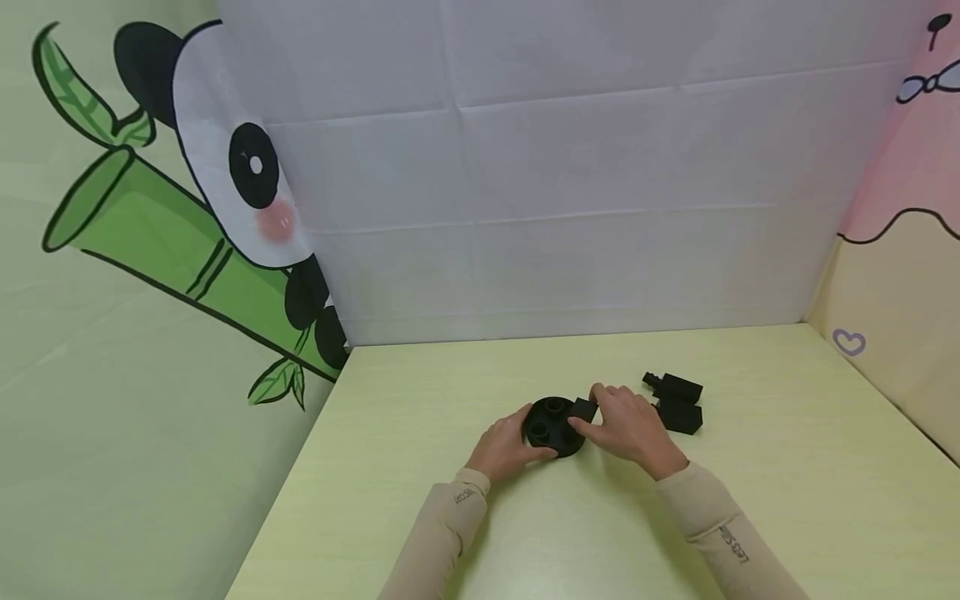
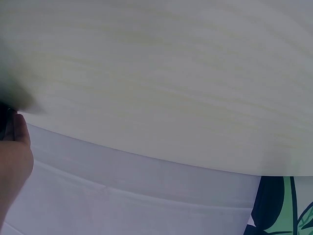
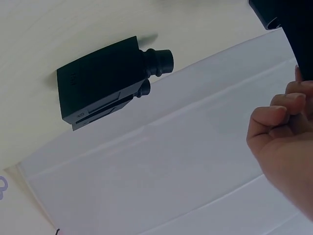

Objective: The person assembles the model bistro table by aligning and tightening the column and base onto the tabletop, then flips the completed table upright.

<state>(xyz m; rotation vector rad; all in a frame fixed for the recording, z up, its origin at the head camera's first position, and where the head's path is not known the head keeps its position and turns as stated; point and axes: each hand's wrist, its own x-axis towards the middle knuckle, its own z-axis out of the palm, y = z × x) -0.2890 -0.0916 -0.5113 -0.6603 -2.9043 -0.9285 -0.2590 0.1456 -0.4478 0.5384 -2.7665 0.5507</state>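
Observation:
A round black base (image 1: 555,429) with ring-shaped sockets on its top is on the table. My left hand (image 1: 504,444) grips its left side, thumb along the near edge and fingers at the far edge. Between thumb and fingers of my right hand (image 1: 632,427) is a black rectangular block (image 1: 583,409), held over the right part of the base. Whether its lower end sits in a socket is hidden. In the right wrist view this block (image 3: 299,34) is cut off by the frame edge. Only a few fingers (image 2: 20,128) show in the left wrist view.
Right of my right hand lie two similar black blocks, a far one (image 1: 678,388) and a near one (image 1: 681,417), side by side. Ridged stems point left from them. A white cloth wall (image 1: 570,208) stands behind the pale yellow table (image 1: 420,400).

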